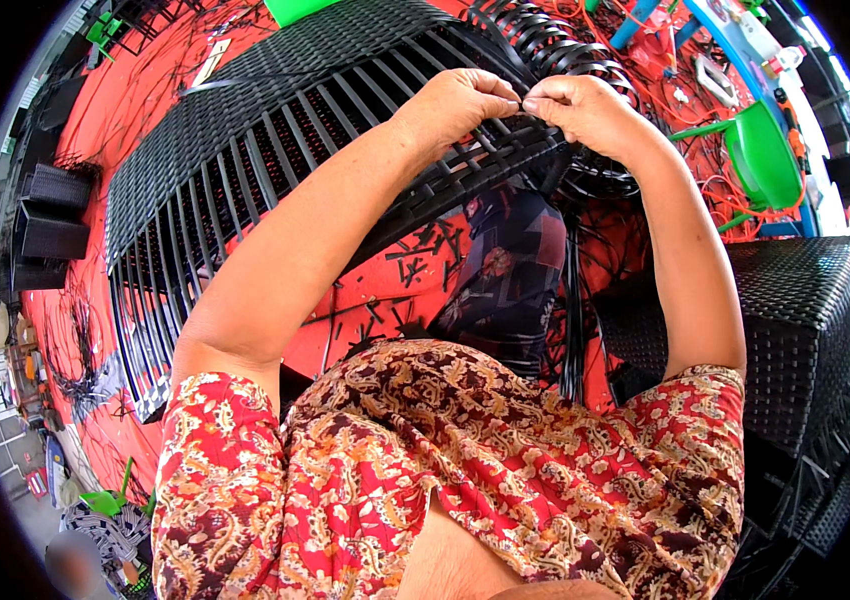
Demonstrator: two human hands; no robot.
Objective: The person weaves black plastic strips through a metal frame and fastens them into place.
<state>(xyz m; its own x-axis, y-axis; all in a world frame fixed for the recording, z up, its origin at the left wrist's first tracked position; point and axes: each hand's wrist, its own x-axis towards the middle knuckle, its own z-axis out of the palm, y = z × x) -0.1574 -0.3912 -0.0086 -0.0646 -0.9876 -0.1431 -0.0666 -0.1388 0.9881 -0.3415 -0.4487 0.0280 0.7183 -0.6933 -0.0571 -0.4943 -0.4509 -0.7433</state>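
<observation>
My left hand [457, 106] and my right hand [587, 112] meet fingertip to fingertip over the near right corner of a black woven furniture piece [275, 70]. Both are closed in a pinch, and a small dark bit of black weaving strip shows between them. Most of that strip is hidden by the fingers. Below the hands runs a band of flat weave [475, 170]. To their left, long parallel strips [275, 150] stretch with gaps between them, up to the tightly woven part.
Coiled black strip [555, 35] lies just beyond my hands. A finished-looking woven black piece [795, 300] stands at the right, near a green chair [765, 155]. Strip offcuts [415, 260] litter the red floor covering [365, 310]. Another person [95, 550] is at lower left.
</observation>
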